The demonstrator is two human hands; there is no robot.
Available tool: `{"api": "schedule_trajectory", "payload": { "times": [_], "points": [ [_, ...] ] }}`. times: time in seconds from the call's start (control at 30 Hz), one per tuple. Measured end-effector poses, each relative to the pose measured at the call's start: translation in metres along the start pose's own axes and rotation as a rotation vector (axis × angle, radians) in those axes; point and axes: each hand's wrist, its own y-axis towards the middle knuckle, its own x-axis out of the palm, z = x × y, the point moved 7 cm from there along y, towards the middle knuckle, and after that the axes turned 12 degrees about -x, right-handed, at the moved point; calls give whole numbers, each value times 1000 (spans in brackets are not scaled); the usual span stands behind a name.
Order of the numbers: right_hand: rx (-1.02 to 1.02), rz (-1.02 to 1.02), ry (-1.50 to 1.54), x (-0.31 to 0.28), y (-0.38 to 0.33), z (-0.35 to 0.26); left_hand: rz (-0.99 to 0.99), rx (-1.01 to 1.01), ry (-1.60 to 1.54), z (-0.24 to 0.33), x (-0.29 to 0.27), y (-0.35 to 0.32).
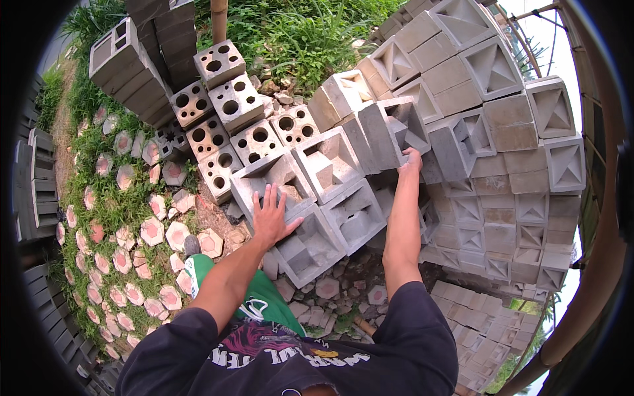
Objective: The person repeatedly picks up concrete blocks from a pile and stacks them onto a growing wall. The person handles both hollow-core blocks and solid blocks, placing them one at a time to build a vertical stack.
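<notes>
My left hand [269, 220] lies flat with fingers spread on the edge of a grey hollow concrete block [274, 177] in a leaning heap. My right hand [411, 160] reaches higher and grips the lower edge of another grey hollow block [389, 132] at the top of that heap. Between the two hands sit more blocks of the same kind [330, 165], tilted against one another. My forearms come up from a dark printed shirt and green shorts.
A tall stack of triangle-patterned blocks [508, 132] rises at the right. Square blocks with round holes [228, 105] lie at the upper left. Hexagonal pink-centred pavers [152, 231] cover the grassy ground at left. Rubble [327, 287] lies by my feet. A bamboo pole [219, 20] stands behind.
</notes>
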Motion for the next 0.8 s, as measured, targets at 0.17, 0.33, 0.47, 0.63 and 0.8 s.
{"api": "schedule_trajectory", "payload": {
  "times": [0.17, 0.33, 0.47, 0.63, 0.8],
  "points": [
    [-46, -6, 32, -9, 14, -1, 14, 17, -33, 5, -3, 1],
    [-14, -83, 8, -11, 15, 1, 28, 16, -50, 1, -3, -1],
    [-61, -6, -40, -23, 18, -1, 28, 36, -53, 7, -4, -4],
    [29, 4, 43, -11, 18, 5, 24, 51, -15, 11, -9, -1],
    [10, 33, -5, -32, 34, 3, 12, 64, -19, 16, -2, -4]
  ]
}}
